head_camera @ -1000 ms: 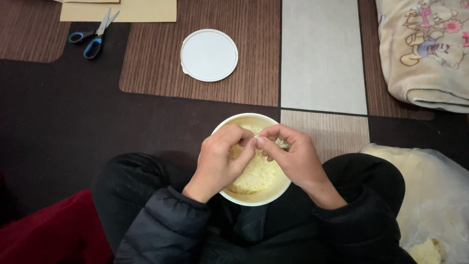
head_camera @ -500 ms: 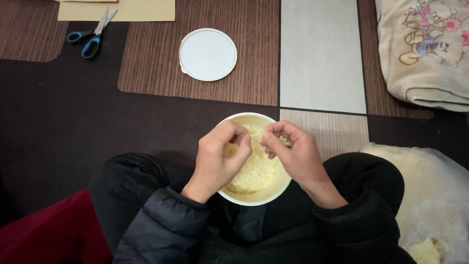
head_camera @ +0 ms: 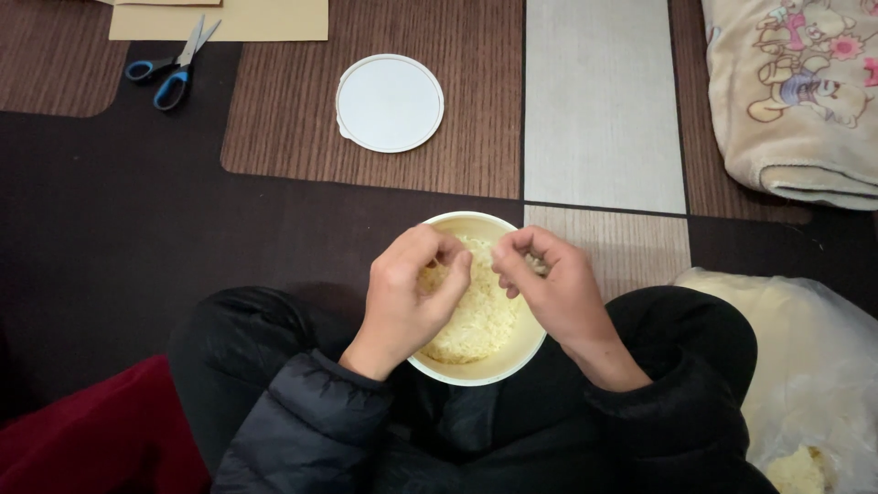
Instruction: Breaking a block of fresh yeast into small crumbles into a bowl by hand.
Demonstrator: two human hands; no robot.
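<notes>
Patterned floor mat below — both hands, grips pinched on pale crumbly food, work inside a cream bowl.

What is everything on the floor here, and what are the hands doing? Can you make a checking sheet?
Surface: patterned floor mat, brown, dark and grey panels.
Job's things: pale bowl of dry yellowish noodles; round white lid lying apart.
Clutter: blue-handled scissors, tan paper sheet, plastic bag.
Hands: left hand and right hand curled over the noodles, pinching at them.
Cables: nothing seen.
Surroundings: folded cartoon blanket, red cloth.
</notes>
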